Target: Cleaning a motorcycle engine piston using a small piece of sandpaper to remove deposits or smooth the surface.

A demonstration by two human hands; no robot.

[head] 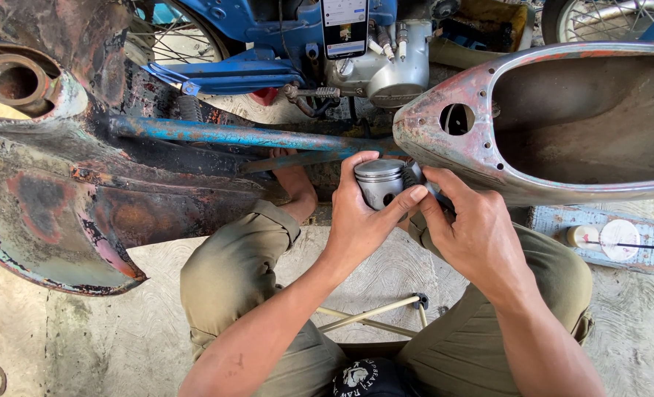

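Observation:
My left hand (356, 220) is wrapped around a small grey metal piston (379, 181), its crown facing up and ring grooves showing. My right hand (468, 224) comes in from the right, fingers pinched at the piston's side on a dark part that is mostly hidden by the fingers. Both hands are held in front of my knees, just below the rusty motorcycle frame (84, 191) and its blue tube (224, 134).
A rusty, paint-flaked body shell (452, 92) with a hollow inside lies at the right. A blue motorcycle with a grey engine (386, 70) and a phone (344, 28) stands behind. A blue board with small round lids (620, 239) lies on the concrete floor. Thin metal stool legs (371, 315) show between my knees.

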